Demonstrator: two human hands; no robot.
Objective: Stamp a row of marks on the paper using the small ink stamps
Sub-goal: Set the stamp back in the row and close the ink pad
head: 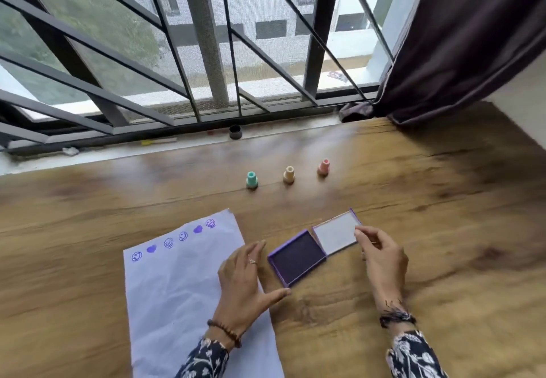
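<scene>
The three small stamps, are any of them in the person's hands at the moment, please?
No, the green stamp, yellow stamp and pink stamp all stand on the table, beyond both hands.

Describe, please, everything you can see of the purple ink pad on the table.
The ink pad is a small square purple case lying open on the wooden table, just right of the paper. Its tray holds a dark purple inked surface; the hinged lid, pale inside, lies folded back to the right. The right hand touches the lid's far edge with its fingertips; the left hand rests beside the tray.
</scene>
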